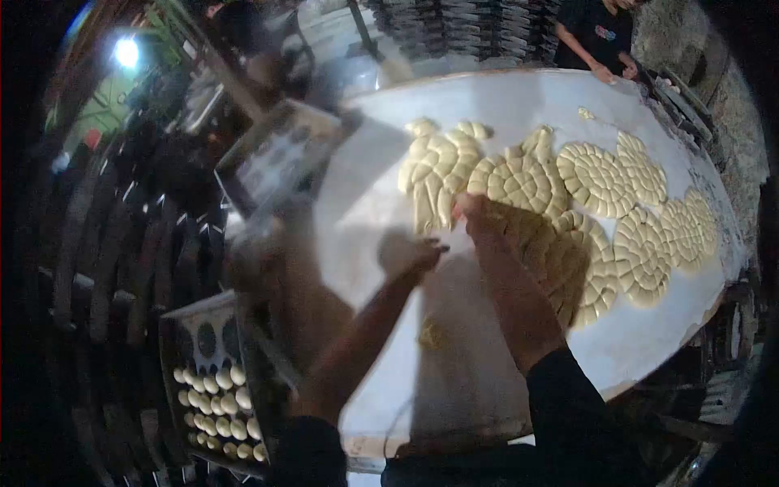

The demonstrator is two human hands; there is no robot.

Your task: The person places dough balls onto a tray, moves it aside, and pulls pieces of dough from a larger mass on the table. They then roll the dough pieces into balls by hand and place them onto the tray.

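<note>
Pale dough, scored into spiralling coils of small pieces, covers much of the white table. My right hand (475,215) is closed at the lower edge of a dough coil (442,162), its fingertips pinching the end of a dough strip. To the lower left, my left hand (423,253) hovers over the tabletop close to the same coil, its fingers smeared by motion. A second dough coil (519,180) lies just beyond my right hand. My right forearm's shadow darkens the nearer dough (544,252).
More dough coils (600,178) spread rightward across the white table (381,292). At lower left is a tray (203,312) with rows of round dough balls (219,406). Another tray (280,154) tilts at the table's left edge. A person (596,36) stands at the far side.
</note>
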